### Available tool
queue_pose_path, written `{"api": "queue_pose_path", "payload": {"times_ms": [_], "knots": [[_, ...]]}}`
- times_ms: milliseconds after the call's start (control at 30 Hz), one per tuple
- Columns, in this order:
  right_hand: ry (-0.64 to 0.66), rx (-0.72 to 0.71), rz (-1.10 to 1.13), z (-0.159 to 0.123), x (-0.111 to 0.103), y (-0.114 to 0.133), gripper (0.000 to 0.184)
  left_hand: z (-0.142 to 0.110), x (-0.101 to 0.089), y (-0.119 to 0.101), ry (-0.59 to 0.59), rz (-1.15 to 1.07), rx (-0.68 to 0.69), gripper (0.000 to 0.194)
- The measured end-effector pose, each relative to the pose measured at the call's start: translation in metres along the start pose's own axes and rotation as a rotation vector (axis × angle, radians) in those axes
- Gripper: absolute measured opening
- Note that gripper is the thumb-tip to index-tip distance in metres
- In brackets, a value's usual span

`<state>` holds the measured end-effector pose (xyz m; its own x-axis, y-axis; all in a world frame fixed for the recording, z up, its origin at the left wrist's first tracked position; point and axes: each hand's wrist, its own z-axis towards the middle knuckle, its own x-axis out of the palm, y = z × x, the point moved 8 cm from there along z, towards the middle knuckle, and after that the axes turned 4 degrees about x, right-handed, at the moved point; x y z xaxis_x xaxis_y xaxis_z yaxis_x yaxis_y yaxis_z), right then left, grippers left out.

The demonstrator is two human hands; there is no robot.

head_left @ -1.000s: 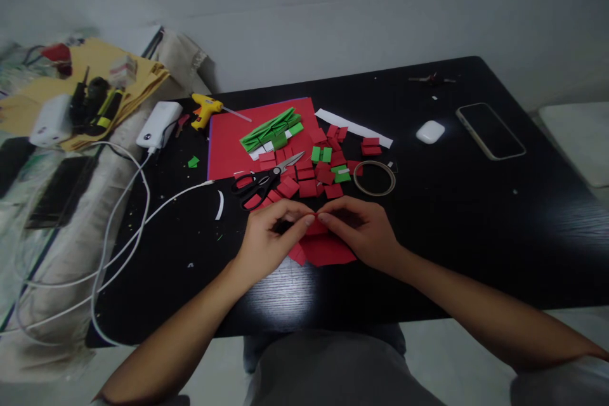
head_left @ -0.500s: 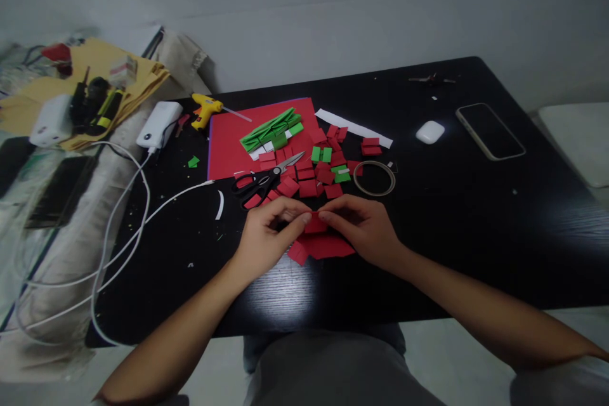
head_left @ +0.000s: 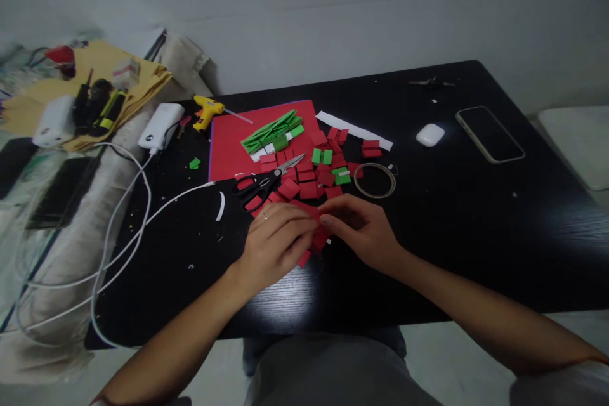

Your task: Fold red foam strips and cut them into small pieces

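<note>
A piece of red paper (head_left: 320, 239) is held between my two hands over the front middle of the table. My left hand (head_left: 276, 241) is closed on its left side, back of the hand up, hiding part of it. With thumb and fingertips, my right hand (head_left: 364, 228) pinches its right edge. Just beyond my hands lies a pile of small folded red paper pieces (head_left: 308, 190), with a few green folded pieces (head_left: 322, 156) among them. Black-handled scissors (head_left: 269, 183) rest on the pile's left side, blades pointing away to the right.
Behind the pile, a green pleated paper (head_left: 272, 131) lies on red sheets (head_left: 228, 152). A yellow glue gun (head_left: 207, 111), white power bank (head_left: 160, 125) and cable (head_left: 178, 198) are left. A tape roll (head_left: 374, 180), white case (head_left: 430, 134) and phone (head_left: 490, 134) are right.
My left hand has turned over so its back faces up. The red paper has turned between my hands, and its wide flap no longer spreads out toward me. My right hand stays nearly in place.
</note>
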<state>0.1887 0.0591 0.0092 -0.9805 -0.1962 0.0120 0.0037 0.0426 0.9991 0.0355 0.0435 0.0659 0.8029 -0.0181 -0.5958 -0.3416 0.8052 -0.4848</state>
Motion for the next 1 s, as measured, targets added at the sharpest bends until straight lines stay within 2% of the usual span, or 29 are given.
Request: {"api": "queue_pose_path", "payload": {"times_ms": [133, 200, 367, 467, 533, 600, 700, 767, 900, 1000], "knots": [[-0.005, 0.067, 0.117, 0.005, -0.001, -0.009, 0.023, 0.001, 0.004, -0.002, 0.075, -0.008, 0.036, 0.025], [-0.013, 0.078, 0.159, 0.007, -0.002, -0.012, 0.028, 0.001, -0.001, 0.001, 0.057, 0.022, 0.007, 0.033], [0.02, 0.107, 0.206, 0.007, 0.0, -0.016, 0.029, -0.002, -0.019, 0.023, -0.098, 0.188, -0.223, 0.048], [-0.002, 0.097, 0.218, 0.007, -0.001, -0.016, 0.029, -0.008, -0.016, 0.037, -0.125, 0.108, -0.358, 0.047], [-0.014, 0.089, 0.23, 0.008, 0.0, -0.017, 0.029, -0.012, -0.015, 0.04, -0.169, 0.054, -0.39, 0.041], [-0.017, 0.091, 0.243, 0.008, 0.001, -0.019, 0.03, -0.015, -0.015, 0.037, -0.231, 0.02, -0.366, 0.04], [-0.028, 0.086, 0.24, 0.007, 0.001, -0.02, 0.031, -0.017, -0.011, 0.028, -0.254, -0.044, -0.299, 0.053], [-0.025, 0.087, 0.239, 0.007, 0.002, -0.02, 0.031, -0.015, -0.007, 0.02, -0.199, -0.043, -0.24, 0.053], [-0.023, 0.05, 0.198, 0.005, 0.002, -0.014, 0.03, -0.008, 0.0, 0.004, -0.037, 0.045, -0.088, 0.029], [-0.028, 0.016, 0.137, 0.005, 0.0, -0.01, 0.025, -0.007, -0.003, -0.002, -0.022, 0.134, -0.025, 0.025]]}}
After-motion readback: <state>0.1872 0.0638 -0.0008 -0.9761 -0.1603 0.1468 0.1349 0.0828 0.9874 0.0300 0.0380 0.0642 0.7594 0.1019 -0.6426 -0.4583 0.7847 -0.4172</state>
